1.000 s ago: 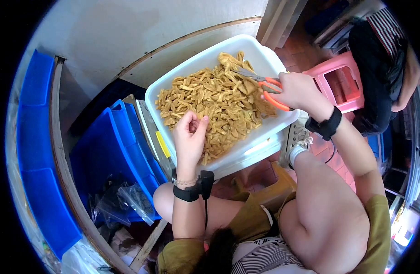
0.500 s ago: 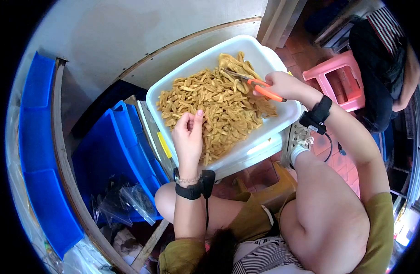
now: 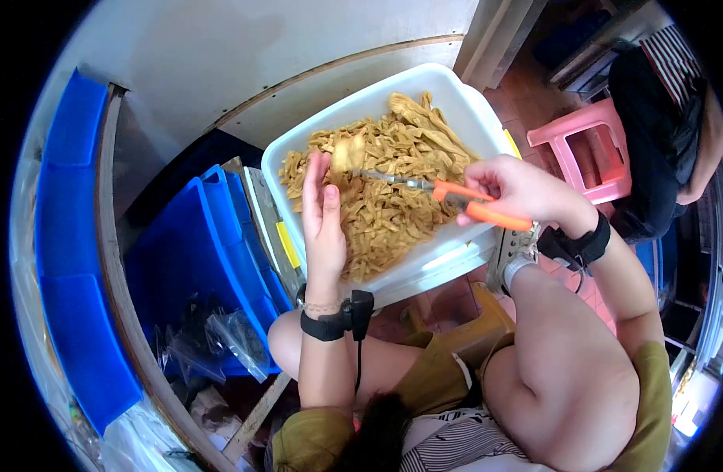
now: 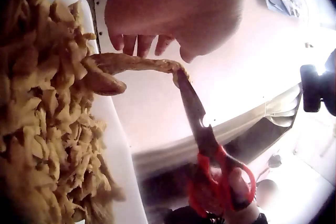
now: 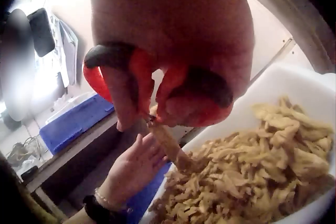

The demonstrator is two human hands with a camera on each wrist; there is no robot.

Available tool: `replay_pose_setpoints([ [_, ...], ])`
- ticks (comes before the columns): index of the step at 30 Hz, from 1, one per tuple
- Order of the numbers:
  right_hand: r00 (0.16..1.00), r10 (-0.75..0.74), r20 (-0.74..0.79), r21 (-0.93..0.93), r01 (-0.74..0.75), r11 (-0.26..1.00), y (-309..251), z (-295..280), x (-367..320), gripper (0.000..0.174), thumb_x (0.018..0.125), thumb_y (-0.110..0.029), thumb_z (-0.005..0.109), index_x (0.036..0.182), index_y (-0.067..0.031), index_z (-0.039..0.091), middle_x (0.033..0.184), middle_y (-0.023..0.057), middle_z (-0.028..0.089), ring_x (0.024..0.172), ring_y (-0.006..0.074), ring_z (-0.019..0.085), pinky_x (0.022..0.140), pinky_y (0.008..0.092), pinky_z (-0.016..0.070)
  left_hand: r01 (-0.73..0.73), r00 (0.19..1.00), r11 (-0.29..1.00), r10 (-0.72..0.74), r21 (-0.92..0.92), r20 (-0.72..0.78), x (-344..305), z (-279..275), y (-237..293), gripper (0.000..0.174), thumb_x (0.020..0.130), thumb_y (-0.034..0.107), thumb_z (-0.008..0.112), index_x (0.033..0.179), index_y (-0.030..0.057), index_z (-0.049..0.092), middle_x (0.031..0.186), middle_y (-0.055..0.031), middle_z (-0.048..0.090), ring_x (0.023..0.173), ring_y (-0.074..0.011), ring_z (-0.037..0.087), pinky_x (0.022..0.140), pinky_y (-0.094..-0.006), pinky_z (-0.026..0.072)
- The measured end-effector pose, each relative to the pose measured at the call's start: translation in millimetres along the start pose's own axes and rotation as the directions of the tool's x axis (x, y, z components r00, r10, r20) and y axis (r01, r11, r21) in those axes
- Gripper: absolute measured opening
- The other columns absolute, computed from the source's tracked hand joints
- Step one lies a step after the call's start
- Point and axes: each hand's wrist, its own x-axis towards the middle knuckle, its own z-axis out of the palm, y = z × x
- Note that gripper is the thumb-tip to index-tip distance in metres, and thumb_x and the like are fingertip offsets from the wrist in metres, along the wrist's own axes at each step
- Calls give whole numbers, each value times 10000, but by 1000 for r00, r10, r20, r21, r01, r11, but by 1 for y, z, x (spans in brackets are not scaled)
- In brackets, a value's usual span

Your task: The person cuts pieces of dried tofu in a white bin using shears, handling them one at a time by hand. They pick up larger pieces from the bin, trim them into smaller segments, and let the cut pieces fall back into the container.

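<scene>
a tan wrinkled dried strip is pinched by the left hand, fingers nearly straight, above the white plastic tub; orange-handled steel scissors, gripped by the curled right hand, touch its end; fingertips so near the blades could be nicked.

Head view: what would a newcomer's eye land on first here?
The white tub heaped with tan strips fills mid-frame. Over it the right hand grips orange-handled scissors, blades meeting one strip that the left hand holds up. To the left stand blue crates.
</scene>
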Motion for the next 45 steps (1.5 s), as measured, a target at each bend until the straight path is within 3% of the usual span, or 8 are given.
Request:
replay_pose_setpoints([
  [11,958,-85,-275,-471,-57,880,0,9,-6,506,685,-466,771,675,-29,517,578,150,518,567,318,562,539,382,437,105,989,990,-115,-97,-96,1,-3,4,279,948,126,573,1164,38,419,1088,-72,561,964,-116,532,873,-266,438],
  [19,867,-386,-316,-629,113,769,-4,28,-6,550,640,-396,725,994,-36,508,909,117,571,709,312,588,685,381,441,104,994,950,-112,-293,-11,-7,5,23,255,935,61,562,1129,45,396,1053,-78,586,984,-114,552,858,-252,442],
  [27,866,-392,-311,-736,41,675,-2,46,-8,488,675,-343,715,999,-45,506,820,123,568,685,321,590,629,386,444,149,988,939,-132,-310,75,-11,8,29,235,905,45,577,1084,45,425,1007,-60,592,884,-99,538,799,-252,442],
  [30,963,-176,-202,-593,22,805,0,47,-9,397,772,-336,696,963,-38,516,725,101,561,640,258,605,569,352,447,206,976,914,-165,-349,143,-8,2,27,203,886,51,557,1050,55,437,970,-79,618,888,-114,557,801,-252,440],
  [33,958,100,267,346,-193,918,-7,40,-12,383,950,-398,552,870,-24,551,666,19,524,613,87,535,551,255,426,208,972,898,-147,-388,182,-8,1,27,182,866,51,526,1025,66,439,936,-96,635,897,-138,584,809,-252,440],
  [40,956,-152,253,641,-48,766,6,38,-11,431,930,-441,574,941,-10,568,652,-5,532,569,87,514,582,228,419,254,961,824,-157,-507,227,-8,1,34,217,837,76,519,1040,58,446,912,-101,611,837,-148,559,813,-269,423],
  [42,959,40,279,584,-203,786,6,41,-13,398,888,-414,646,937,-26,573,662,-4,531,563,107,504,548,258,415,263,959,819,-166,-511,229,-7,0,33,215,841,73,517,1043,56,446,914,-102,607,845,-152,563,822,-271,426],
  [45,977,-67,-204,-125,42,991,10,50,-9,463,724,-410,774,909,-43,562,666,42,529,575,162,576,514,305,434,265,961,832,-188,-487,202,-8,1,28,267,868,66,498,1128,31,446,924,-97,604,857,-150,566,827,-270,428],
])
